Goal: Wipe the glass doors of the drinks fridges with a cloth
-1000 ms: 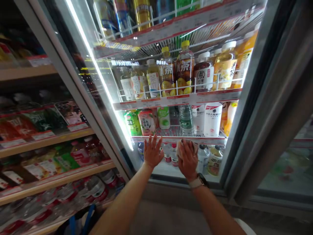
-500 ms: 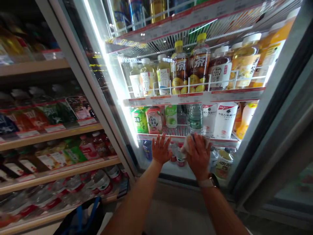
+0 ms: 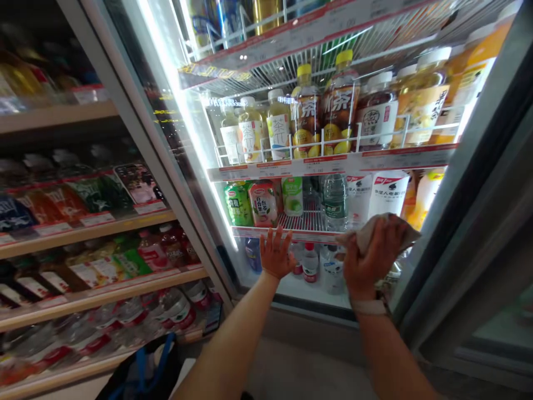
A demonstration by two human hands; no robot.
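Observation:
My left hand (image 3: 276, 253) has its fingers spread at the front edge of a lower rack (image 3: 245, 230) in a lit drinks cooler, just below a pink carton (image 3: 263, 204). It holds nothing. To the right, my right hand (image 3: 370, 258) grips a greyish-brown cloth (image 3: 389, 230) in front of the same rack's right end. The cloth partly covers a white pouch (image 3: 387, 191). A clear bottle with a green label (image 3: 335, 203) stands on the rack between my hands. Behind and below them are bottles on the cooler floor, one with a red cap (image 3: 310, 264).
Upper racks hold bottled teas (image 3: 307, 114) and other drinks. The cooler's dark right frame (image 3: 458, 205) stands close to my right hand. Wooden shelves with bottles (image 3: 104, 286) are at left. A black bag with blue straps (image 3: 141, 366) is at the lower left.
My right hand has moved right with the cloth, which now shows more of its surface. More bottles on the cooler floor are uncovered. My left hand has stayed almost in place.

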